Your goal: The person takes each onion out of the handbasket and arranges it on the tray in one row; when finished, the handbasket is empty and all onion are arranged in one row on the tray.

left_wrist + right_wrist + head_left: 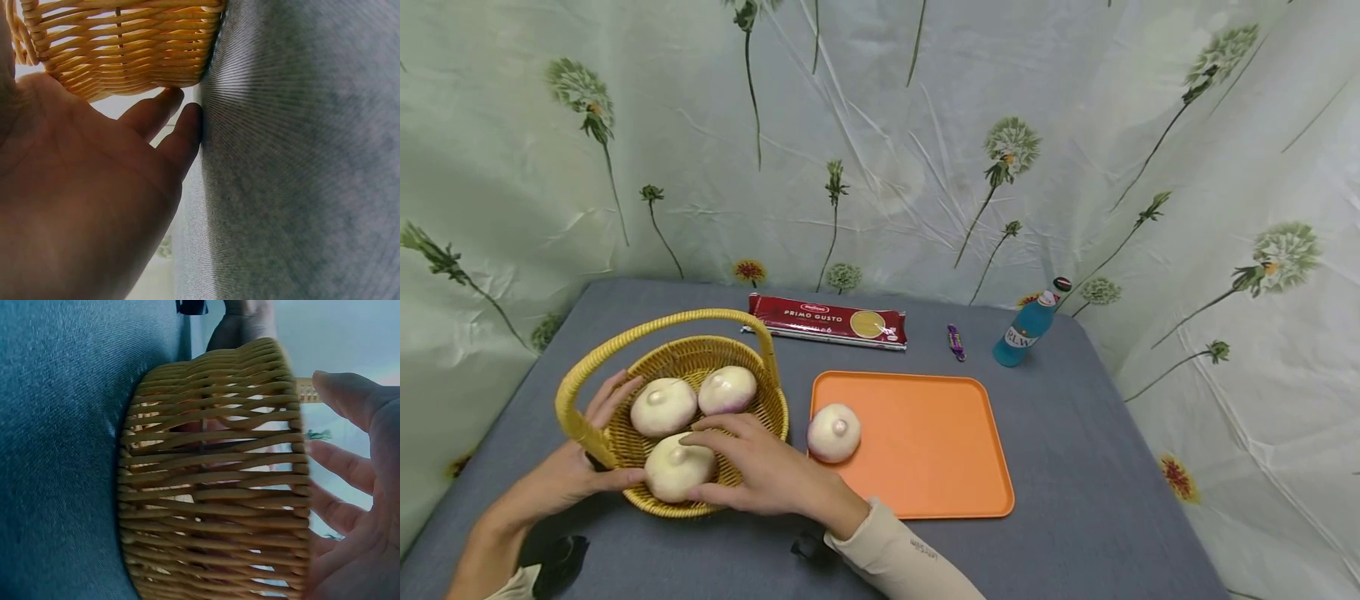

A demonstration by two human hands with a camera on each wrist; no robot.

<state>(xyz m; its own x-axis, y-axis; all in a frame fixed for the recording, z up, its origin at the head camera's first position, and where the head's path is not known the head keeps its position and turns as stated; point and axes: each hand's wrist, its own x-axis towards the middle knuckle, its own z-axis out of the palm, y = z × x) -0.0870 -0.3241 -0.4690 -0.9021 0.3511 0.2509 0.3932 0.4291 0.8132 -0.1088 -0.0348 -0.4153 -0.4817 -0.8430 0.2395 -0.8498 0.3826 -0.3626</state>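
Note:
A yellow wicker basket (pixel 771 408) with an arched handle stands at the left of the table, holding three white turnips tinged purple. My right hand (pixel 767 467) reaches over its near right rim and holds the front turnip (pixel 673 471), fingertips on top and thumb low on its side. At the basket's left side is my left hand (pixel 568 471), its thumb over the rim beside that turnip. In the left wrist view the left fingers (pixel 178 137) lie along the outside of the wicker. Two other turnips, one left (pixel 662 408) and one right (pixel 727 389), lie farther back inside.
An orange tray (pixel 925 450) lies right of the basket, with one turnip (pixel 834 433) at its left edge. Behind are a red pasta package (pixel 827 321), a small purple-wrapped candy (pixel 956 342) and a blue bottle (pixel 1026 329). A floral curtain (pixel 880 150) hangs behind the table.

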